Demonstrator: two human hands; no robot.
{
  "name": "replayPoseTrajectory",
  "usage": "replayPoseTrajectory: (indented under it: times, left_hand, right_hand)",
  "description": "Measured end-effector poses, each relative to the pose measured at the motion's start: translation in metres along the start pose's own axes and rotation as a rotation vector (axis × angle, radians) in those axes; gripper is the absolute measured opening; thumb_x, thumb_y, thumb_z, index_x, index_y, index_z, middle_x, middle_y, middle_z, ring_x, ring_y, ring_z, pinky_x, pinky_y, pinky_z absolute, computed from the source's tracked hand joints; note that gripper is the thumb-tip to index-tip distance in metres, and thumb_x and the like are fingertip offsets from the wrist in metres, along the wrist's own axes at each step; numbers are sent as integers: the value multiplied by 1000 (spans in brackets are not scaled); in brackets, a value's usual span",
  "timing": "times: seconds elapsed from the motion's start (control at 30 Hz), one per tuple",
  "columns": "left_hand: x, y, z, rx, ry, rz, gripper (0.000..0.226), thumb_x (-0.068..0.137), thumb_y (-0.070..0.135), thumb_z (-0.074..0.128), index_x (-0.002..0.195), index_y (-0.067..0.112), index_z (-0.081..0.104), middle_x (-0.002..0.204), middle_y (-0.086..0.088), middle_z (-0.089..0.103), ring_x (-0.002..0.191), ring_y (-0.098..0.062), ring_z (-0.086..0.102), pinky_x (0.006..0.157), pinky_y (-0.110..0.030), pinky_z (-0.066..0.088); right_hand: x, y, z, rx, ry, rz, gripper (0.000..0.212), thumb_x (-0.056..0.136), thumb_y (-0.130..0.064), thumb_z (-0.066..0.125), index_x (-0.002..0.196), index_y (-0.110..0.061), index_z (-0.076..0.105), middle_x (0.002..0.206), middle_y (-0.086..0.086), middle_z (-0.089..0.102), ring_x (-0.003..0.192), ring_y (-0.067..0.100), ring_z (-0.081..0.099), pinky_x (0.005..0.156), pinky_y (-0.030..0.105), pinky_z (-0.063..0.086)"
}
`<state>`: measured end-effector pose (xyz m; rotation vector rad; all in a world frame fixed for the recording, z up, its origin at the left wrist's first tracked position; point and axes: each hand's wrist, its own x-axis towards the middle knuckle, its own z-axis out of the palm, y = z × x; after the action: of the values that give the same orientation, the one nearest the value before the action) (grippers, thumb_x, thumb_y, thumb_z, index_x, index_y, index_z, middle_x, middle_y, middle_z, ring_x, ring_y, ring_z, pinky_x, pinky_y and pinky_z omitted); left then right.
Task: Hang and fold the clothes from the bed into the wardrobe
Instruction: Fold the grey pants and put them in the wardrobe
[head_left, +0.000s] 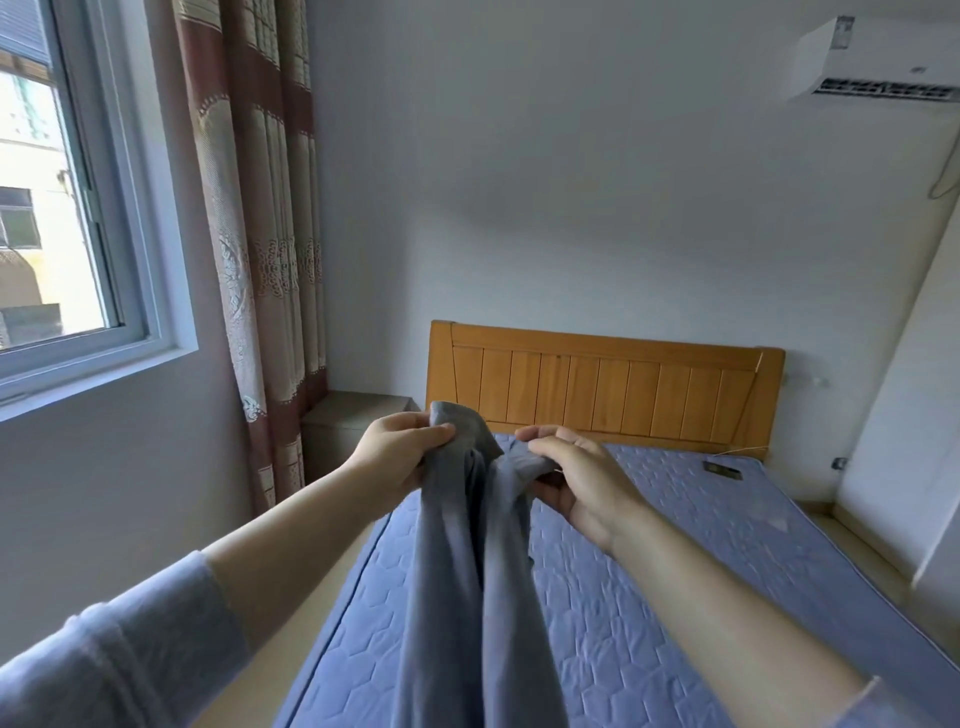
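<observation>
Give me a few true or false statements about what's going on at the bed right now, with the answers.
1. The left hand and right hand both hold the grey garment above the mattress. True.
2. The garment lies folded flat. False: it hangs bunched from the hands.
3. The headboard is wooden. True.
4. A pillow lies on the mattress. False: none shows there.

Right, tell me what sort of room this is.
A bedroom, most likely: a blue mattress against a wooden headboard, a curtain beside the window, and an air conditioner high on the wall.
</observation>
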<state>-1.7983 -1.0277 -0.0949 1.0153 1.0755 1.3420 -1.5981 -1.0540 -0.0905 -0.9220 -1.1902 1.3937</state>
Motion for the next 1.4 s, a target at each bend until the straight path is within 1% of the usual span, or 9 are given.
replayPoseTrajectory:
  times: [0.17, 0.27, 0.5, 0.6, 0.83, 1.0, 1.13, 1.3, 1.4]
  left_hand:
    - [-16, -3, 7, 22, -137, -39, 12, 91, 2, 61, 100, -1, 67, 94, -19, 70, 82, -26, 68, 70, -38, 57]
    - [-21, -1, 3, -3, -175, -26, 11, 92, 0, 57, 95, 0, 68, 84, -16, 72, 72, -22, 70, 63, -31, 59]
    - [-31, -9, 12, 72, -262, 14, 21, 92, -2, 57, 85, 7, 74, 82, -13, 72, 72, -19, 69, 67, -28, 59]
    - [-31, -9, 11, 98, -243, 31, 16, 92, 1, 59, 89, 7, 73, 85, -12, 72, 73, -18, 68, 69, -28, 58]
    - [-31, -4, 1, 103, -369, -3, 21, 87, 17, 70, 103, 2, 72, 99, -18, 73, 87, -21, 71, 75, -30, 58]
    - [-28, -2, -3, 313, -218, 72, 22, 78, -1, 75, 94, 14, 73, 97, -13, 74, 80, -17, 70, 72, -27, 58]
    - [-28, 1, -10, 320, -202, 102, 22, 81, -3, 69, 94, 13, 75, 93, -10, 76, 80, -19, 71, 69, -30, 58]
    - [-25, 9, -15, 338, -155, 151, 25, 81, -5, 68, 93, 16, 75, 91, -7, 76, 85, -19, 71, 75, -31, 58]
    - [-21, 12, -20, 408, -111, 178, 26, 79, -4, 70, 91, 18, 76, 90, -6, 76, 87, -20, 69, 83, -35, 56]
  right_hand:
    - [-9, 1, 1, 125, -192, 77, 28, 95, -4, 44, 106, -1, 70, 103, 15, 72, 96, 22, 70, 78, 29, 58]
    - [-13, 4, -6, 137, -319, 98, 36, 91, 10, 43, 119, -1, 63, 111, 15, 69, 105, 23, 67, 82, 28, 56]
    - [-8, 20, 2, -446, 34, -316, 9, 76, -17, 80, 76, -25, 76, 76, -9, 67, 73, 4, 61, 68, 16, 48]
    - [-5, 19, 0, -523, 24, -369, 6, 79, -22, 78, 78, -26, 74, 84, -10, 66, 82, 7, 61, 78, 20, 48]
    - [-2, 14, 6, -567, -16, -394, 7, 86, -23, 72, 83, -17, 71, 75, 0, 66, 70, 7, 57, 66, 21, 47]
    - [0, 13, 6, -585, -75, -382, 9, 87, -28, 71, 85, -19, 72, 83, 5, 70, 76, 11, 61, 72, 25, 50]
    - [4, 12, -15, -647, -246, -205, 15, 88, -32, 70, 93, -19, 72, 92, 1, 75, 88, 16, 70, 81, 30, 55]
    - [0, 25, -43, -1062, -365, -15, 37, 67, -47, 72, 87, -16, 70, 84, 2, 71, 79, 15, 66, 70, 30, 45]
    - [-1, 31, -53, -1195, -323, -66, 28, 71, -44, 68, 81, -18, 67, 83, 7, 69, 74, 13, 60, 67, 31, 42]
